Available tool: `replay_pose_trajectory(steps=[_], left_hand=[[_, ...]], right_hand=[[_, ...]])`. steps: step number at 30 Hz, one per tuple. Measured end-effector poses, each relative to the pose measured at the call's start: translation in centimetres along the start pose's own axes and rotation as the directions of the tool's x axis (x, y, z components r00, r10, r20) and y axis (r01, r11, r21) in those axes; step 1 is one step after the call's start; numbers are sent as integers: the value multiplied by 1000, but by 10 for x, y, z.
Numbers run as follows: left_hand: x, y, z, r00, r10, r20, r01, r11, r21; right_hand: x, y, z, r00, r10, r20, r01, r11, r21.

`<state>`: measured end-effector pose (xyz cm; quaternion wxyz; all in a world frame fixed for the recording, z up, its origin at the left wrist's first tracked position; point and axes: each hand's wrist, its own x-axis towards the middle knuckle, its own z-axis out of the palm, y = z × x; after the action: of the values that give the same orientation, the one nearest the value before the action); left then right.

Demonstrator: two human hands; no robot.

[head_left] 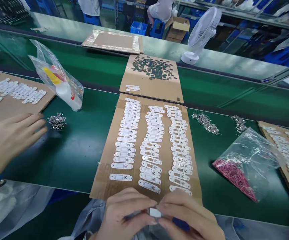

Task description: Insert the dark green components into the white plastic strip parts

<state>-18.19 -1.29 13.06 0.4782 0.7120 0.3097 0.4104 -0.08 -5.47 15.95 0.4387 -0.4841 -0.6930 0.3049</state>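
At the bottom centre, my left hand (124,213) and my right hand (189,213) pinch a small white plastic piece (155,212) between their fingertips. A dark object shows below it, partly hidden by my fingers. Just beyond my hands lies a cardboard sheet (104,166) bearing several rows of white perforated strips (149,150). Farther on, another cardboard sheet (144,90) holds a scatter of small dark green pieces (154,68). To the left, a co-worker's hand (11,140) rests near a pile of silver metal bits (56,121).
A green conveyor belt (66,156) runs across the view. More silver bits (206,123) lie to the right, near a plastic bag of pink pieces (234,176). Another bag holds a glue bottle (59,80). Further cardboard sheets with white strips lie at both sides. A white fan (201,33) stands beyond.
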Motion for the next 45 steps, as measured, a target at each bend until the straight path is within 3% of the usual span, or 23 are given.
replay_pose_trajectory(steps=[2,5,9,11,18,24,35,43,45], left_hand=[[0,-3,-3,1000,24,16,-27,980,196],[1,-12,-7,995,85,56,-102,826,555],[8,-22,-8,983,111,147,-184,626,758],[12,-24,-7,970,112,216,-240,573,784],[14,-26,-3,957,71,280,-274,534,800],[9,-30,0,965,41,260,-237,566,790],[12,-25,-3,953,37,301,-273,537,798],[11,-22,-1,952,21,307,-272,521,809],[11,-23,-3,950,28,311,-283,502,817]], right_hand=[[4,8,-3,999,-18,-27,16,997,-76],[12,28,-6,992,-64,-109,32,962,-272],[18,50,-2,993,-80,-88,32,893,-449],[19,54,2,996,-67,-66,25,870,-492],[25,56,8,995,-67,-77,16,846,-533],[25,58,10,996,-50,-71,6,858,-514],[21,57,3,996,-77,-50,35,822,-569],[8,53,1,974,-134,183,226,634,-740],[7,52,1,973,-127,191,228,630,-743]])
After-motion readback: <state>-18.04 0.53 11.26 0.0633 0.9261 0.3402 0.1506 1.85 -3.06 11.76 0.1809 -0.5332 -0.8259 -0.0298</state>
